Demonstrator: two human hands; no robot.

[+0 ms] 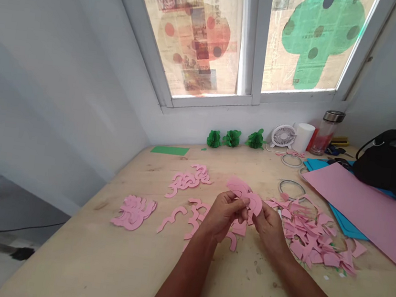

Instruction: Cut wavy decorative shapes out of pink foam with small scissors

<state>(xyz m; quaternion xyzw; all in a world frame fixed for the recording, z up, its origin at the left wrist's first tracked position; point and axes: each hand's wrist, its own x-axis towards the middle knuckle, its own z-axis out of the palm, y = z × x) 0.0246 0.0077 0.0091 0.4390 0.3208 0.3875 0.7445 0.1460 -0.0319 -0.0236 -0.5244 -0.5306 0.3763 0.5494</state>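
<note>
Between my two hands, above the middle of the table, is a curved pink paper cutout [255,203] with rounded lobes. My left hand [224,213] pinches it, thumb on top. The fingers of my right hand [270,227] are closed on its right edge, their tips partly hidden behind the paper. Below and left of my hands lie loose wavy pink paper strips [173,217]. Farther left are a layered pile of pink cutouts [134,212] and another group of curly pink pieces [189,180]. Right of my right hand spreads a heap of pink paper scraps [313,235].
A large pink sheet [360,207] overlaps blue sheets [346,222] at the right, beside a black bag [391,165]. Along the wall stand green paper ornaments [231,138], a small white fan [283,136] and a glass bottle [327,135]. Tape rings [291,189] lie nearby.
</note>
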